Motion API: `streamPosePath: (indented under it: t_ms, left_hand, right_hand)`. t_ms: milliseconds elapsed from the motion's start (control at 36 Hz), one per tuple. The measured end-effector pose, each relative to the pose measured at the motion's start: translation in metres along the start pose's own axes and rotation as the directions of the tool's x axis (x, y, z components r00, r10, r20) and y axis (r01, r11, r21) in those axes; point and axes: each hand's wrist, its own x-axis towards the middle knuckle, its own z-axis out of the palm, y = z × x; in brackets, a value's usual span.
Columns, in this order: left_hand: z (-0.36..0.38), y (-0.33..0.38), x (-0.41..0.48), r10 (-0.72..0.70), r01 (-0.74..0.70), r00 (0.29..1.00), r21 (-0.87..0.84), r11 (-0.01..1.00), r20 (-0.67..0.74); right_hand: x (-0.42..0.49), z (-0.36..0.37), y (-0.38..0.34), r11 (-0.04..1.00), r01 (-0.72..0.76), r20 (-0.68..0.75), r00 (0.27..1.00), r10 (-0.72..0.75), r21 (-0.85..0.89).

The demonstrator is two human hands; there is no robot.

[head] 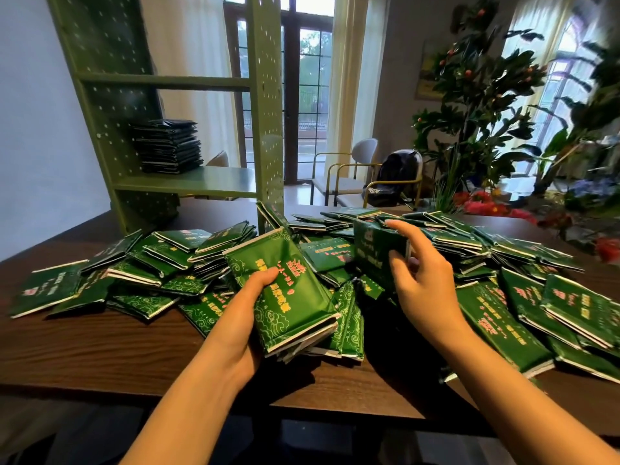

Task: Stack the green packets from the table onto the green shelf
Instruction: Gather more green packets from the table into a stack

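Head view: nearest packet stack (285,290), long axis front-to-back, far end leftward.

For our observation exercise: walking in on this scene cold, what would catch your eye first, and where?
A heap of green packets sprawls across the wooden table. At centre, the left hand grips a stack of packets while the right hand holds an upright packet beside it. Back left, the green shelf already carries a neat dark pile.

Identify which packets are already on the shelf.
The dark stack on the green shelf's lower board; the rest lie on the table or are held.
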Motion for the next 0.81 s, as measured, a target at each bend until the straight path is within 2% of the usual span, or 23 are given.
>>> streamPosePath:
  t_ms: [83, 194, 389, 528, 611, 667, 806]
  left_hand:
    - [0.006, 0.003, 0.002, 0.015, -0.014, 0.999, 0.023, 1.000, -0.047]
    - [0.004, 0.001, 0.000, -0.027, 0.028, 0.999, 0.010, 1.000, -0.044]
    - [0.001, -0.001, 0.001, 0.015, -0.014, 0.999, 0.031, 0.999, -0.042]
    - [0.001, -0.002, 0.004, 0.032, -0.029, 0.998, 0.046, 0.999, -0.051]
    - [0.002, -0.002, 0.004, 0.033, -0.028, 0.998, 0.069, 0.997, -0.060]
    - [0.003, -0.003, 0.004, 0.024, -0.019, 0.997, 0.068, 0.998, -0.071]
    - [0.001, -0.006, 0.014, 0.040, -0.025, 0.985, 0.090, 0.996, -0.166]
  right_hand:
    - [-0.005, 0.011, 0.002, 0.985, -0.023, -0.073, 0.997, 0.036, 0.173]
    - [-0.008, 0.023, 0.005, 0.982, -0.009, -0.212, 0.976, 0.050, 0.189]
    - [-0.004, 0.026, 0.005, 0.928, -0.139, -0.275, 0.931, 0.241, 0.345]
    - [0.000, 0.020, -0.003, 0.835, -0.218, -0.176, 0.921, 0.347, 0.505]
    - [0.000, 0.017, -0.016, 0.707, -0.288, -0.042, 0.911, 0.409, 0.646]
    - [-0.002, 0.015, -0.026, 0.642, -0.314, 0.047, 0.916, 0.398, 0.700]
    - [-0.012, 0.018, -0.046, 0.606, -0.377, 0.225, 0.923, 0.314, 0.700]
